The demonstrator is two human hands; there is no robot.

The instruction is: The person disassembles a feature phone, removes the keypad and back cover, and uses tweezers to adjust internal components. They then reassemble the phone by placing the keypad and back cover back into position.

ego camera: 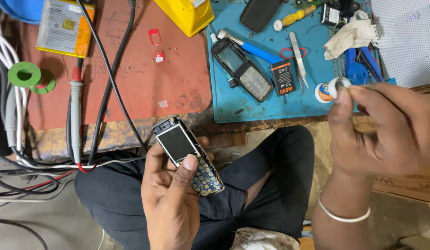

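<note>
My left hand [171, 194] grips a stripped phone board [187, 155] with a small screen and bare keypad contacts, held over my lap below the bench edge. My thumb lies across the board under the screen. My right hand [386, 129] is raised at the right, fingers pinched on a small round white lid or cap [340, 84] beside a little round tub [324, 92] on the blue mat [252, 104]. On that mat lie the phone's black front housing [243, 69], a black battery [283, 78] and metal tweezers [299, 62].
A blue-handled tool [252, 46], a yellow screwdriver [296, 17], a crumpled cloth [351, 34] and a dark phone cover [261, 14] lie on the mat. The red bench [145, 78] carries a yellow box [187, 14], small red card pieces [155, 37], a green solder reel [25, 74], cables and a probe [76, 120].
</note>
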